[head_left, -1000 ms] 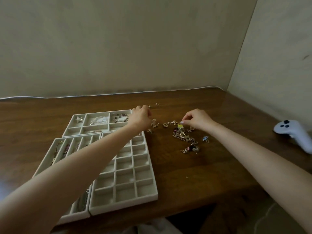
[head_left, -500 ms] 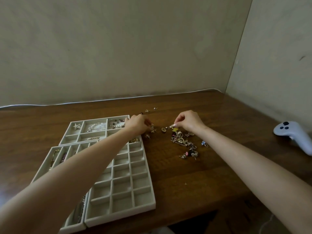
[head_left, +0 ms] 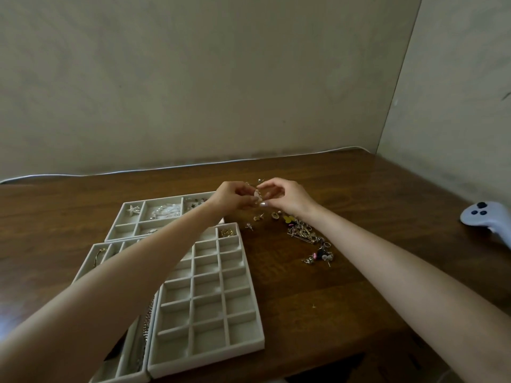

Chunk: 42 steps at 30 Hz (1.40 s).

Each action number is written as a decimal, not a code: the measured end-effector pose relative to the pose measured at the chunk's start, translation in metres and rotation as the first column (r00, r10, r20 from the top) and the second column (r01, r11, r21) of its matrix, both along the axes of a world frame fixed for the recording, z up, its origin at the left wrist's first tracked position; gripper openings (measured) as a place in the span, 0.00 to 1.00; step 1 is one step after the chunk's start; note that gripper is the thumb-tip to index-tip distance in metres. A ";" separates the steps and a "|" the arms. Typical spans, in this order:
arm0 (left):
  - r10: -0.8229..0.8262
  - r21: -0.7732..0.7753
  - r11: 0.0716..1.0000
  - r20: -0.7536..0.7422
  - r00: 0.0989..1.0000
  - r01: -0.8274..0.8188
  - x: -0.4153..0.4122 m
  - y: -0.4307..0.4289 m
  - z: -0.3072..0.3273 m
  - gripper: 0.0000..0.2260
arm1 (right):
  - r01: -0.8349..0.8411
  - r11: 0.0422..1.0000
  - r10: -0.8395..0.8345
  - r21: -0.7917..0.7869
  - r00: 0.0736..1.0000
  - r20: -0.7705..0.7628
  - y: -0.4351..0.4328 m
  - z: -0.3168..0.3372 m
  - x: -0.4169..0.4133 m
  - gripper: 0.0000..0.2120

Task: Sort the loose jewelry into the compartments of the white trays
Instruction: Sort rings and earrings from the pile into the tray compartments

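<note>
My left hand (head_left: 231, 196) and my right hand (head_left: 284, 196) meet above the table beyond the trays, fingertips together, both pinching one small pale piece of jewelry (head_left: 257, 194). A heap of loose jewelry (head_left: 307, 234) lies on the wood to the right of the trays, with a few small earrings (head_left: 258, 217) nearer the hands. The grid tray (head_left: 210, 299) of small square compartments sits front and centre; one gold piece (head_left: 227, 232) lies in its far right cell. The rear tray (head_left: 163, 214) holds a star piece and beaded items. My left forearm hides most of a third tray (head_left: 96, 254).
A white game controller (head_left: 486, 217) lies at the table's right edge. A thin white cable (head_left: 166, 167) runs along the back of the wooden table (head_left: 345, 286) against the wall. A second wall closes the right side.
Both hands have lifted off the table and come together. My right hand left the heap and moved left to meet my left hand, and both now pinch one small piece between them.
</note>
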<state>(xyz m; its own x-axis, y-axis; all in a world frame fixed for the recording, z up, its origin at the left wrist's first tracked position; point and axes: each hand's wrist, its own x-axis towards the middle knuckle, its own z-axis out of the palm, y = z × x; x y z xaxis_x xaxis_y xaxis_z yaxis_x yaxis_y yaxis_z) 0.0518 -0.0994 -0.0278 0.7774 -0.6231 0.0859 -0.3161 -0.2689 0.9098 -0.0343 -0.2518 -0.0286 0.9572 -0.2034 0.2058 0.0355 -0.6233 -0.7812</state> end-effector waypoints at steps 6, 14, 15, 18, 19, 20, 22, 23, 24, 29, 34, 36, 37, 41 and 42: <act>-0.008 -0.003 1.000 0.011 1.000 0.008 -0.009 -0.001 0.009 0.06 | -0.065 0.990 0.063 0.128 0.998 0.016 0.000 0.007 0.000 0.16; -0.011 -0.080 0.997 -0.075 0.997 0.005 -0.014 -0.002 0.011 0.03 | 0.000 0.990 -0.015 -0.139 0.995 -0.103 -0.031 0.014 -0.017 0.11; -0.005 -0.088 0.996 -0.082 0.997 -0.002 -0.014 -0.002 0.011 0.02 | 0.004 0.986 -0.028 -0.168 0.989 -0.142 -0.037 0.015 -0.020 0.11; 0.007 -0.099 0.995 -0.085 0.996 -0.016 -0.015 0.001 0.010 0.04 | 0.029 0.981 -0.075 -0.191 0.968 -0.238 -0.051 0.017 -0.031 0.10; 0.010 -0.100 0.995 -0.081 0.997 -0.018 -0.015 0.002 0.010 0.05 | 0.031 0.979 -0.084 -0.202 0.961 -0.262 -0.054 0.017 -0.034 0.09; 0.011 -0.095 0.995 -0.072 0.997 -0.018 -0.016 0.003 0.010 0.06 | 0.027 0.975 -0.090 -0.220 0.956 -0.280 -0.056 0.016 -0.036 0.08; 0.011 -0.072 0.997 -0.041 0.999 -0.014 -0.017 0.004 0.011 0.06 | 0.017 0.969 -0.092 -0.247 0.951 -0.296 -0.056 0.013 -0.039 0.07; 0.010 -0.060 0.998 -0.026 1.000 -0.012 -0.018 0.005 0.011 0.07 | 0.008 0.969 -0.085 -0.249 0.949 -0.302 -0.055 0.011 -0.039 0.08; 0.010 -0.050 0.999 -0.016 1.000 -0.010 -0.018 0.006 0.011 0.08 | -0.008 0.968 -0.073 -0.250 0.947 -0.313 -0.053 0.010 -0.039 0.09; 0.035 -0.035 0.999 -0.002 0.999 -0.035 -0.019 0.014 0.012 0.09 | -0.014 0.952 -0.079 -0.304 0.953 -0.291 -0.045 0.002 -0.036 0.08; 0.027 -0.010 1.000 0.000 1.000 -0.027 -0.014 0.024 0.013 0.06 | 0.091 0.994 -0.102 -0.061 0.970 -0.221 -0.047 0.008 -0.032 0.03; 0.035 -0.008 0.999 0.010 0.999 -0.035 -0.014 0.027 0.013 0.05 | 0.096 0.995 -0.088 0.025 0.972 -0.220 -0.047 0.011 -0.033 0.03; 0.038 -0.006 0.999 0.023 0.999 -0.038 -0.014 0.028 0.013 0.05 | 0.094 0.995 -0.084 0.034 0.972 -0.218 -0.046 0.011 -0.034 0.03; 0.071 0.049 0.996 0.161 0.984 -0.080 -0.011 0.043 0.013 0.06 | 0.088 0.996 -0.088 -0.006 0.977 -0.194 -0.044 0.005 -0.030 0.01; 0.100 0.063 0.991 0.206 0.973 -0.115 -0.008 0.052 0.014 0.06 | 0.080 0.996 -0.087 -0.044 0.977 -0.196 -0.043 0.003 -0.028 0.01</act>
<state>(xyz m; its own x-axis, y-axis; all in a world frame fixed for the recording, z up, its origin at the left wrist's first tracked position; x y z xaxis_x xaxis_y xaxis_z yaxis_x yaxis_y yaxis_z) 0.0438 -0.0477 -0.0141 0.8116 -0.5470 0.2054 -0.4571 -0.3753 0.8064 -0.0625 -0.2948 -0.0258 0.9596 -0.2806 0.0232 -0.1706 -0.6449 -0.7450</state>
